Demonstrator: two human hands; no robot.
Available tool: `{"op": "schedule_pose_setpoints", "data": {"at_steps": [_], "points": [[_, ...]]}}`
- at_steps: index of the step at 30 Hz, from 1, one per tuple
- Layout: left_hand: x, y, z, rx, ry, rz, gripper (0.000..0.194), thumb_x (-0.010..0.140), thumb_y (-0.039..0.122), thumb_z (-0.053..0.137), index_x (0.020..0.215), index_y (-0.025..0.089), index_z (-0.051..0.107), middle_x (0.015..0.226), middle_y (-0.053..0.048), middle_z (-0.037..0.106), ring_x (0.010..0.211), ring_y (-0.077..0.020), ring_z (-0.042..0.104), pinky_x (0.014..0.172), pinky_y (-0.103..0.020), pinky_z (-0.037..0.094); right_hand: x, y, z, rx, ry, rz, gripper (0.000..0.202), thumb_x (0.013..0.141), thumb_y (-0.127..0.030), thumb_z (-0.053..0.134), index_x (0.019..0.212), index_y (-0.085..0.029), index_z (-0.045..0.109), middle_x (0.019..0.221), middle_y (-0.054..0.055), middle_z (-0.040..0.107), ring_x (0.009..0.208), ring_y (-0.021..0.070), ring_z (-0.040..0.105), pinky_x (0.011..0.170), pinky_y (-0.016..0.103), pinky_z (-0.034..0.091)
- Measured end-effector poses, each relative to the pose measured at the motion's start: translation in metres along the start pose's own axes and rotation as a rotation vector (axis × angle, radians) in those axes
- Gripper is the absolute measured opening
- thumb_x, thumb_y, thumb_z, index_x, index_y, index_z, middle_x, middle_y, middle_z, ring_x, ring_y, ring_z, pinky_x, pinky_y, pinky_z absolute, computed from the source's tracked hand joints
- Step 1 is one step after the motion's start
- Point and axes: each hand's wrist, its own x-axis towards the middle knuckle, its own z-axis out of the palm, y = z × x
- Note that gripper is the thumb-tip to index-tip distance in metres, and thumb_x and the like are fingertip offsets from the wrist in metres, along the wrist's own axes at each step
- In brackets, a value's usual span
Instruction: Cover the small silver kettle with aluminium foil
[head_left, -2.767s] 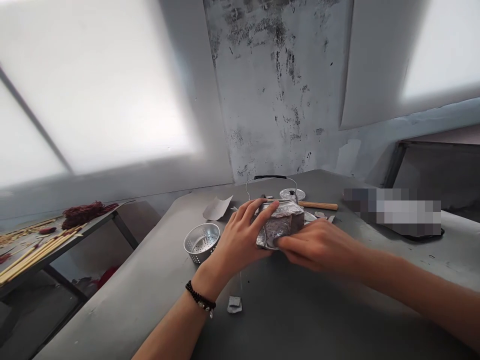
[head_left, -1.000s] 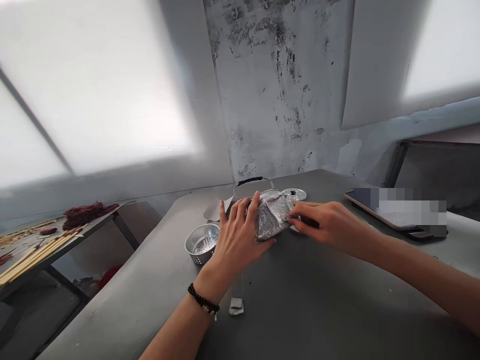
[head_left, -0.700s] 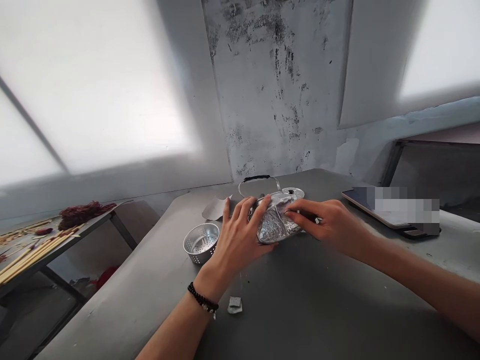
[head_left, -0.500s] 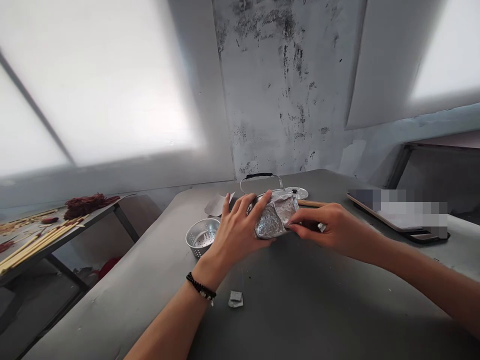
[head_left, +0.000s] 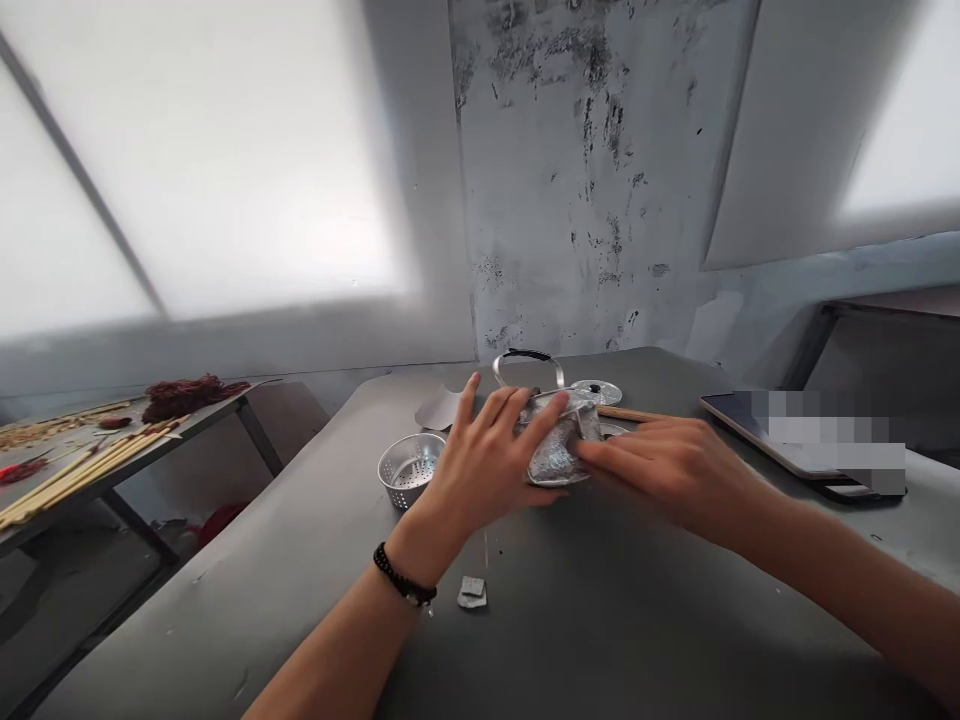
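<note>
The right hand (head_left: 671, 460), grip unclear, presses the foil (head_left: 553, 455), so it is braced against the left hand (head_left: 486, 460), spread around it.

Left hand (head_left: 487, 450) blocked the near-left side of the foil-wrapped thing (head_left: 555, 455). Right hand (head_left: 667, 465) slightly blurred, undersides of its curled fingers hidden; couldn't tell if it gripped anything. It also covered one end of the wooden stick (head_left: 626, 413). Perforated cup (head_left: 405, 485) partly behind left hand. Flat device (head_left: 750, 435) partly pixelated. Side table (head_left: 206, 425) cut off at left edge, both forearms cropped. Dark speck (head_left: 501, 552) too small to identify.
</note>
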Motion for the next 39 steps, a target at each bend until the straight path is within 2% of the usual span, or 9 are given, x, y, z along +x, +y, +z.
{"op": "schedule_pose_setpoints", "data": {"at_steps": [3,8,12,15,17,24,31,35,39], "points": [[-0.003,-0.007,0.001,0.009,0.006,-0.028,0.091,0.09,0.063,0.075,0.162,0.021,0.04,0.148,-0.018,0.061,0.147,-0.0361,0.051,0.132,-0.068,0.019,-0.001,-0.004,0.004,0.054,-0.089,-0.067,0.018,0.107,-0.019,0.054,0.1,-0.022,0.071,0.066,-0.002,0.071,0.052,0.0136,0.061,0.055,0.03,0.035],[-0.002,-0.006,0.0,0.001,0.007,-0.047,0.095,0.088,0.068,0.075,0.161,0.018,0.04,0.151,-0.018,0.06,0.158,-0.0387,0.036,0.131,-0.073,0.01,-0.004,0.0,0.011,0.143,-0.103,0.028,0.018,0.107,-0.023,0.053,0.104,-0.022,0.071,0.063,-0.004,0.068,0.05,0.013,0.062,0.053,0.03,0.032],[0.0,-0.002,-0.003,-0.092,0.138,-0.136,0.062,0.102,0.064,0.057,0.147,0.021,0.055,0.151,-0.014,0.062,0.163,-0.0381,0.024,0.132,-0.072,0.006,-0.004,0.007,0.011,0.21,-0.115,0.117,0.021,0.109,-0.029,0.052,0.106,-0.023,0.072,0.057,-0.005,0.063,0.046,0.0123,0.058,0.051,0.028,0.032],[-0.001,-0.009,0.002,-0.284,0.263,-0.277,0.047,0.109,0.054,0.049,0.146,0.025,0.054,0.161,-0.014,0.05,0.162,-0.0374,0.027,0.129,-0.066,0.028,-0.003,0.011,0.011,0.259,-0.113,0.173,0.021,0.11,-0.03,0.053,0.106,-0.023,0.073,0.066,-0.003,0.071,0.052,0.0133,0.063,0.054,0.027,0.039],[-0.002,-0.016,0.01,-0.51,0.267,-0.386,0.053,0.108,0.055,0.048,0.155,0.029,0.043,0.168,-0.015,0.038,0.154,-0.0346,0.043,0.115,-0.056,0.05,-0.002,0.013,0.013,0.289,-0.094,0.202,0.021,0.109,-0.03,0.054,0.107,-0.023,0.074,0.078,0.0,0.078,0.061,0.0152,0.069,0.06,0.027,0.045],[-0.005,-0.018,0.024,-0.834,0.157,-0.497,0.055,0.103,0.064,0.054,0.149,0.036,0.049,0.181,-0.01,0.006,0.146,-0.0363,0.052,0.093,-0.042,0.061,-0.002,0.014,0.016,0.385,-0.13,0.3,0.019,0.108,-0.031,0.056,0.11,-0.023,0.073,0.085,0.001,0.079,0.067,0.0174,0.071,0.064,0.029,0.049],[-0.004,-0.01,0.025,-0.899,0.036,-0.508,0.059,0.103,0.057,0.059,0.153,0.029,0.043,0.144,-0.012,0.064,0.121,-0.0279,0.067,0.092,-0.037,0.056,-0.001,0.015,0.011,0.32,-0.141,0.335,0.02,0.108,-0.033,0.056,0.111,-0.025,0.074,0.086,0.001,0.08,0.064,0.0162,0.069,0.061,0.028,0.048],[-0.001,-0.009,0.025,-0.796,0.117,-0.549,0.048,0.102,0.046,0.061,0.144,0.024,0.054,0.126,-0.01,0.071,0.112,-0.0267,0.068,0.09,-0.037,0.054,-0.004,0.017,0.014,0.24,-0.089,0.285,0.022,0.107,-0.03,0.056,0.116,-0.024,0.075,0.104,0.006,0.083,0.071,0.0188,0.075,0.064,0.029,0.053],[0.002,-0.007,0.019,-0.738,0.227,-0.528,0.037,0.099,0.038,0.062,0.132,0.023,0.063,0.118,-0.008,0.074,0.115,-0.0266,0.068,0.093,-0.037,0.053,-0.005,0.013,0.015,0.224,-0.062,0.233,0.02,0.106,-0.028,0.058,0.113,-0.024,0.076,0.1,0.005,0.084,0.069,0.0191,0.076,0.065,0.03,0.054]]}}
